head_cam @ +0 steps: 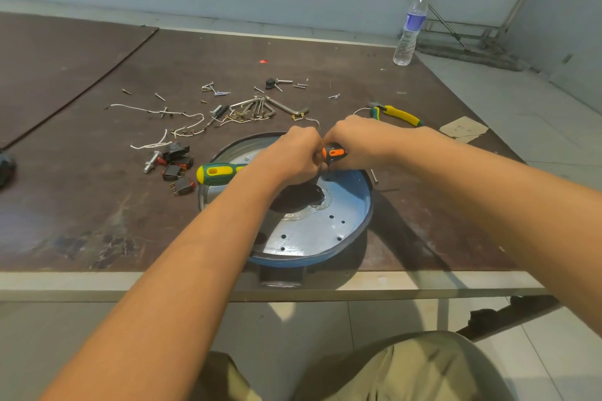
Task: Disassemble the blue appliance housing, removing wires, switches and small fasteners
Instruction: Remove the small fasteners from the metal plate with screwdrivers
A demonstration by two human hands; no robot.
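Over the housing (345, 205) on the counter (97, 205), fingers of the right hand (356, 140) curl round 1 orange screwdriver (334, 153); fingers of the left hand (293, 156) are curled, contents not discernible.

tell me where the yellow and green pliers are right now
In the head view, the yellow and green pliers lie on the right side of the table, just beyond the right hand gripping the orange-handled tool, with a cardboard scrap to their right.
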